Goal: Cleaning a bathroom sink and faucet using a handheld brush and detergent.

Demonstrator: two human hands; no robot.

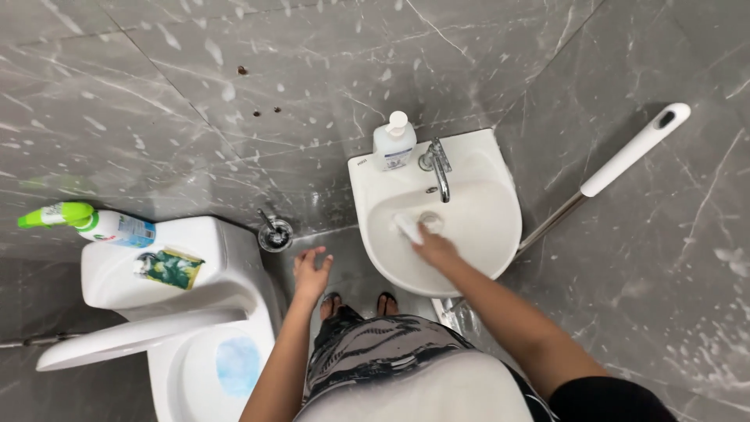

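Note:
My right hand (434, 247) reaches into the white wash basin (492, 234) and presses a small white scrubbing pad (408, 227) against the bowl beside the drain (430, 221). A chrome tap (437, 166) stands at the basin's back, with a white pump soap bottle (394, 141) to its left on the rim. My left hand (311, 272) hangs free in the gap between basin and toilet, fingers spread, holding nothing.
A white toilet (168, 328) with its seat lifted stands at the left; a green-capped cleaner bottle (86, 223) and a green packet (169, 267) lie on its cistern. A toilet brush holder (275, 234) sits by the wall. A white-handled mop (617, 168) leans at the right.

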